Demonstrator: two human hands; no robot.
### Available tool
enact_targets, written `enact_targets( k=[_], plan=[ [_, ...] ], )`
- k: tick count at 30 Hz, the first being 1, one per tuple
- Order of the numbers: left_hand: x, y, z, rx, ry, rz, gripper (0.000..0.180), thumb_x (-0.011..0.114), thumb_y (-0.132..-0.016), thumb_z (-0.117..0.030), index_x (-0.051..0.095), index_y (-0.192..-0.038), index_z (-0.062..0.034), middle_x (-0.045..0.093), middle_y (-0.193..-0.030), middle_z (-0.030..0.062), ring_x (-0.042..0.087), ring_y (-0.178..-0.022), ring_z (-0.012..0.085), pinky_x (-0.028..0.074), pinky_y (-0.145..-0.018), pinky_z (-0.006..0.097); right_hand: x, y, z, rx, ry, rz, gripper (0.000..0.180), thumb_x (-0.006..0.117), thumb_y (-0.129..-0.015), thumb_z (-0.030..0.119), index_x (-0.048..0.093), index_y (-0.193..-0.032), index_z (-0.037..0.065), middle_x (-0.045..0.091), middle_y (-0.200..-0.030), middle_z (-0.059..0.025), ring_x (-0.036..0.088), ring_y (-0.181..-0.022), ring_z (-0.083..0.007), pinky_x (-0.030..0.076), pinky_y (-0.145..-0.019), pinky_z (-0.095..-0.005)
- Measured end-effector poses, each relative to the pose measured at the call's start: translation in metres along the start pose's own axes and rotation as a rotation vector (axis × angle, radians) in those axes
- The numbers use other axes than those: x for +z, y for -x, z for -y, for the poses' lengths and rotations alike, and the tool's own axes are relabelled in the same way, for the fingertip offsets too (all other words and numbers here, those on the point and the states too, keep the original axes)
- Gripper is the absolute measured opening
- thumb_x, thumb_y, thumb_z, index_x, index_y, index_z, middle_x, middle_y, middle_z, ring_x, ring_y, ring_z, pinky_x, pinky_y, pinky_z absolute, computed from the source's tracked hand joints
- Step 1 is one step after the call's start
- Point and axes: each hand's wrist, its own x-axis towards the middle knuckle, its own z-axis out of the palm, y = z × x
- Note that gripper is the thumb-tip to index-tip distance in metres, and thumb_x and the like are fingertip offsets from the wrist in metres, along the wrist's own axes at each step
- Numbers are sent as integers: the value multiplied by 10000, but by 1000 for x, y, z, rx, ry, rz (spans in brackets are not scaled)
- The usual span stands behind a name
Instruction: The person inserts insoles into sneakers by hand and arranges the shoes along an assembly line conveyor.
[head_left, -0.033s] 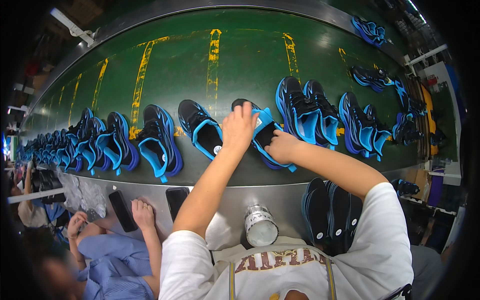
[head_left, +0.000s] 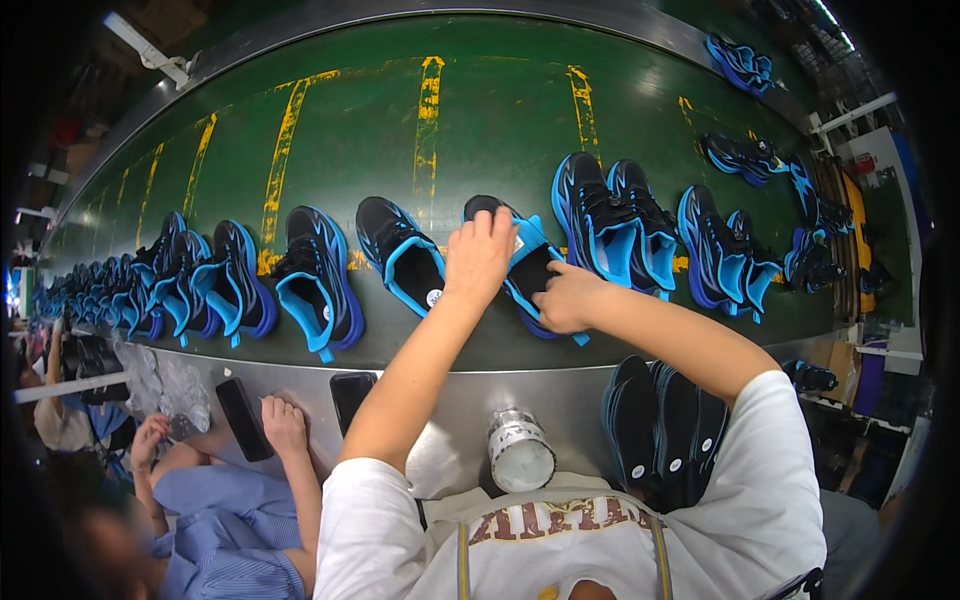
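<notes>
A black sneaker [head_left: 531, 234] with bright blue lining lies on the green belt in front of me, toe pointing away. My left hand [head_left: 480, 258] lies over its front and tongue, with the fingers curled down onto it. At the shoe's opening, my right hand [head_left: 568, 300] has its fingers bent in at the collar on the right side; the fingertips are partly hidden inside. Just left of my left hand is another sneaker [head_left: 385, 230], with a round white sticker on its insole. A pair of sneakers [head_left: 600, 215] stands close on the right.
A long row of sneakers [head_left: 235, 280] runs left along the green belt [head_left: 350, 130]. On the metal ledge are dark insoles [head_left: 632, 420], a round whitish container [head_left: 522, 460], and two phones [head_left: 243, 420]. A co-worker's hand [head_left: 285, 425] rests at the ledge on the left.
Both hands keep their places on the sneaker. My right hand has shifted very slightly toward me; otherwise almost nothing differs.
</notes>
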Motion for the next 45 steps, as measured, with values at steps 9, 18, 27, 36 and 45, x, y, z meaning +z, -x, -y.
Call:
enact_targets(
  k=[9, 18, 27, 36, 45],
  plan=[
    [-13, -6, 1, 130, 234, 236, 417, 692, -606, -203, 400, -828, -3, 427, -808, 156, 510, -701, 340, 430, -575, 399, 41, 13, 18, 131, -312, -469, 410, 392, -783, 321, 601, -782, -32, 559, -935, -162, 466, -1020, -250, 156, -1002, -365],
    [-29, 31, -15, 311, 47, 59, 245, 619, -676, -227, 445, -723, -61, 416, -678, 69, 463, -591, 212, 355, -510, 313, 112, 45, 81, 372, -1187, -1074, 260, 622, -730, 169, 599, -933, 9, 339, -1227, -268, 457, -1058, -339, 389, -853, -326],
    [-21, 14, 23, 247, -585, 190, 93, 484, -699, -161, 460, -759, -94, 453, -713, 42, 496, -570, 161, 386, -498, 281, 57, 6, 71, 320, -1074, -1029, 257, 531, -775, 287, 590, -934, 93, 412, -1132, -295, 518, -896, -388, 433, -762, -372],
    [-45, -9, 37, 129, -146, 568, 112, 455, -734, -99, 469, -799, -9, 530, -845, 159, 562, -697, 306, 440, -582, 391, 113, 89, 85, 500, -752, -1097, 403, 520, -760, 189, 446, -1141, 81, 447, -1146, -166, 414, -1080, -278, 209, -940, -485],
    [-84, -28, 2, -716, 1609, -4, 161, 439, -728, -126, 460, -579, -69, 443, -539, 13, 249, -395, 65, 198, -386, 212, 266, 168, 145, 965, -691, -728, 605, 675, -615, 276, 433, -1112, 32, 424, -1038, -179, 373, -1036, -325, 219, -933, -491]
  ],
)
